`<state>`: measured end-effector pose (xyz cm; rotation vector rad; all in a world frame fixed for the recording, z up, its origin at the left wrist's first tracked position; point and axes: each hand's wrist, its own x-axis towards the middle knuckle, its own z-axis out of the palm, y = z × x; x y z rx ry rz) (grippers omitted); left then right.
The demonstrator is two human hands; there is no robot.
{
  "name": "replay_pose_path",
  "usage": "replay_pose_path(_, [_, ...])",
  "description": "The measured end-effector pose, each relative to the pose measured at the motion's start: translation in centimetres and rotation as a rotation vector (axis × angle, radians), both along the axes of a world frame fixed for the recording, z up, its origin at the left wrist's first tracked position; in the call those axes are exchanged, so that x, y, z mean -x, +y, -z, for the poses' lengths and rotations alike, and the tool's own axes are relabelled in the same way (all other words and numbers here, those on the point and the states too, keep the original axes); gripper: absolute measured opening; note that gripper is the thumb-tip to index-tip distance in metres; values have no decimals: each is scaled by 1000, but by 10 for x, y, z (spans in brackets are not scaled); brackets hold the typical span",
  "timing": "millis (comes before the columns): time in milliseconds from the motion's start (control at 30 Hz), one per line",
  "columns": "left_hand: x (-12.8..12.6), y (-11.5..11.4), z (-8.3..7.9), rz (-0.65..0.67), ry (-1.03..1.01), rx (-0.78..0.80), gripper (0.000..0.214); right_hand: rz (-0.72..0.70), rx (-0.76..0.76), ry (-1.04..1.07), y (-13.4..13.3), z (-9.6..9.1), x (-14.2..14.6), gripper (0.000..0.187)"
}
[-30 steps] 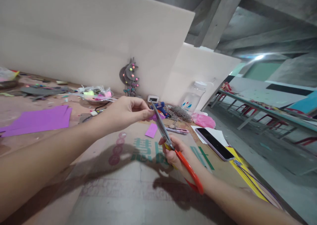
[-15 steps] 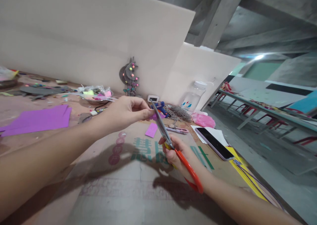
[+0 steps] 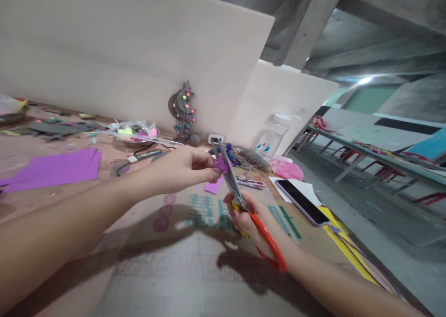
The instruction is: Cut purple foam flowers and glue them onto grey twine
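Between the thumb and fingers of my left hand point(image 3: 188, 170) is a small purple piece of paper point(image 3: 223, 163), held up above the cardboard. My right hand point(image 3: 249, 214) is wrapped around the handles of scissors point(image 3: 267, 245) with orange and yellow grips. The scissor blades are parted and point up and away, with the purple piece lying between or just behind them. Below, a small purple rectangle point(image 3: 213, 187) rests on the cardboard point(image 3: 156, 266), partly covered by my left fingers. Larger purple sheets point(image 3: 66, 168) lie at the left.
Behind my hands are a blue glue gun point(image 3: 233, 155), grey yarn point(image 3: 256, 159), a pink utility knife point(image 3: 252, 184) and a clear bottle point(image 3: 272, 135). A phone point(image 3: 301, 203) lies at the right. A bead-trimmed grey moon ornament point(image 3: 184, 108) leans against the white panel point(image 3: 139, 52).
My left hand has shifted slightly right and lower, and more of the purple piece shows. The scissor blades have spread apart. My right hand has barely moved.
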<state>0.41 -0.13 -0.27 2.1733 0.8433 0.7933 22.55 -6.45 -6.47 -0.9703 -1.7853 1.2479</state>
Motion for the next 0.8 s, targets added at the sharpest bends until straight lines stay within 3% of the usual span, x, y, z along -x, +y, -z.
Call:
replay_pose_path(200, [1,1,0,-40,-64,40,30,-34,28,-1,-1,1,-2,54])
replay_pose_path(800, [-1,0,3,-4,-139,82,24,-15,21,-1,0,3,-2,49])
